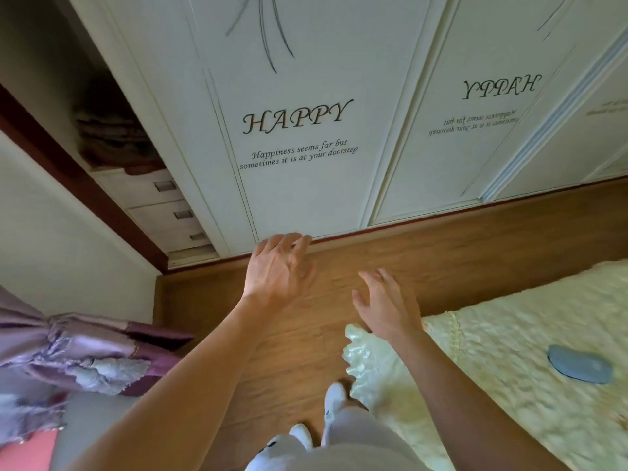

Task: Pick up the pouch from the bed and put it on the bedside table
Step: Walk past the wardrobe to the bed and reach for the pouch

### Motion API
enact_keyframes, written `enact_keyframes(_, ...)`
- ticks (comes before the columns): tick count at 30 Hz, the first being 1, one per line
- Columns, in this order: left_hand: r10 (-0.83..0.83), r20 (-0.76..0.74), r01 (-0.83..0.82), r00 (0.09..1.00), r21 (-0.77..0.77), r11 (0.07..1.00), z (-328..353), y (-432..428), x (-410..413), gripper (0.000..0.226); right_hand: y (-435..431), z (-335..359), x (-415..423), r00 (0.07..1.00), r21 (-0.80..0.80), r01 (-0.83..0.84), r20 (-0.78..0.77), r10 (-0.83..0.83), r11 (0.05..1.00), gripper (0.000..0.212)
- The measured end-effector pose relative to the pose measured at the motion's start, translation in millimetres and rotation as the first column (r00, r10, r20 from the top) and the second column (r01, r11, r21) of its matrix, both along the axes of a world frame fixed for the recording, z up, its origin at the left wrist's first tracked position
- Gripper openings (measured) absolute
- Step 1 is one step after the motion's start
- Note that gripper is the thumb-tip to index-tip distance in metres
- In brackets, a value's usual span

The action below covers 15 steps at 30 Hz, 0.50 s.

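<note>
Both hands, left hand (278,270) and right hand (387,305), hang empty with slack grip, pouch (579,364) lying apart on bed (509,334)

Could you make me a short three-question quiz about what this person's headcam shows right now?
1. True or false: the blue pouch is already in one of the hands.
2. Which surface is the pouch lying on? A) the wooden floor B) the pale yellow bed cover C) a wardrobe drawer
3. Fill in: the big word printed on the wardrobe door straight ahead is ____.

Key
1. False. The left hand and the right hand are both open and empty, held over the floor, apart from the pouch.
2. B
3. HAPPY
</note>
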State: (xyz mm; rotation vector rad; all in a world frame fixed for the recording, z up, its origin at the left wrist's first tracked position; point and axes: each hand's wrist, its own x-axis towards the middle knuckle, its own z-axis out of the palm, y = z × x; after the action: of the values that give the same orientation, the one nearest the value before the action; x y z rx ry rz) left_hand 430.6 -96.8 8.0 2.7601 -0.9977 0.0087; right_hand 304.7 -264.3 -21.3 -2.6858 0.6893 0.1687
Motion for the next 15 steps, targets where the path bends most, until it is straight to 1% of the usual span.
enact_keyframes(7,-0.100,-0.016,0.101,0.995,0.034,0.994,-13.8,-78.8,84.2,0.054,-63.9,-20.6,69.1,0.999,-0.018,0.044,0.025,-0.044,0.999,0.049)
enact_keyframes(9,-0.142,0.003,0.141,0.990,0.061,0.988,-18.7,-113.9,113.1,0.054,-92.0,-29.6,94.1,0.997,-0.026,0.068,0.044,-0.067,0.997,0.048)
enact_keyframes(12,-0.205,0.027,0.203,0.978,0.048,0.978,-22.7,-176.2,154.4,0.051,-141.3,-37.3,131.4,0.988,-0.045,0.137,0.083,-0.133,0.990,0.045)
enact_keyframes(15,-0.280,0.031,0.279,0.959,0.034,0.960,-28.2,-242.9,188.4,0.048,-195.6,-38.5,160.4,0.976,-0.054,0.212,0.061,-0.208,0.976,0.042)
